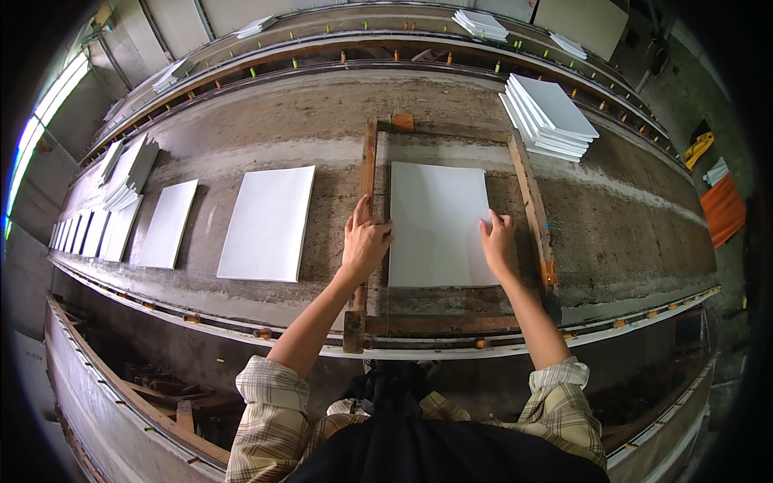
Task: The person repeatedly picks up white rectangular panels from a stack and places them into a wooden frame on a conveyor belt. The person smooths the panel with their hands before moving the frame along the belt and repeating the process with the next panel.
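Observation:
A white rectangular sheet or panel (439, 233) lies flat on the long brown table, inside a worn wooden frame (527, 189). My left hand (367, 240) is over the frame's left rail. Its fingers are partly bent and spread, with fingertips by the sheet's left edge. At the sheet's right edge is my right hand (498, 241), fingers loosely curved and apart, the tips touching or just above the edge. Neither hand visibly grips the sheet. Left of the frame lies another white sheet (267, 224), with a further one (169, 224) beyond it.
A stack of white panels (555, 113) stands at the table's back right. More stacked sheets (129, 173) and a row of single ones occupy the left end. Orange pegs (262, 333) line the table's near rail (435, 352). Another long table (322, 40) runs behind.

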Available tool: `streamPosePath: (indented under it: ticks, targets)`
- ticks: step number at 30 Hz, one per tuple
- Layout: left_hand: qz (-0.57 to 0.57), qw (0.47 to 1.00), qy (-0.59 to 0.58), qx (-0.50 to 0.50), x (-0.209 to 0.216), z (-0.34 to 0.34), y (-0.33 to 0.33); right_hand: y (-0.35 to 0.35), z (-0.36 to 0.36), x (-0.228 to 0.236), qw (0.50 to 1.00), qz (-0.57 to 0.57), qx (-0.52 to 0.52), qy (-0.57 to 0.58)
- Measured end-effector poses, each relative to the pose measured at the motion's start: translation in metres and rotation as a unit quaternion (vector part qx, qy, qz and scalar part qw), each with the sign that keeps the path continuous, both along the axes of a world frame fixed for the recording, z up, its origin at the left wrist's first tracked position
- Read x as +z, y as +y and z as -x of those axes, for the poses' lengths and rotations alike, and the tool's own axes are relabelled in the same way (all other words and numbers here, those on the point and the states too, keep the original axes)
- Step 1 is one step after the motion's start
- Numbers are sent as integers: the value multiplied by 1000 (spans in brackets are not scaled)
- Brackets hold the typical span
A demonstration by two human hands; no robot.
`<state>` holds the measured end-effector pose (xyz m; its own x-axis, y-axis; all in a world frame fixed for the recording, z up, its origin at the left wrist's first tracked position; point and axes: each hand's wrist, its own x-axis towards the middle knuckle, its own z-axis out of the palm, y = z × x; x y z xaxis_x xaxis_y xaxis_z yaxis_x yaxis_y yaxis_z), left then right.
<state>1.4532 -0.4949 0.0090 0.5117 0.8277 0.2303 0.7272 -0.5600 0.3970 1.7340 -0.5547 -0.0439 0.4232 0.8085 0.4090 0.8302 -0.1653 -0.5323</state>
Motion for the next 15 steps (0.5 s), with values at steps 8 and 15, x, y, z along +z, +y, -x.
streamPosePath:
  ticks: [8,15]
  targets:
    - [-19,1000,15,-5,2,-2,0,-4,-3,-6,999,-5,-8,-41]
    - [-34,987,155,12,1,-11,-7,-7,13,7,988,74,-12,-139]
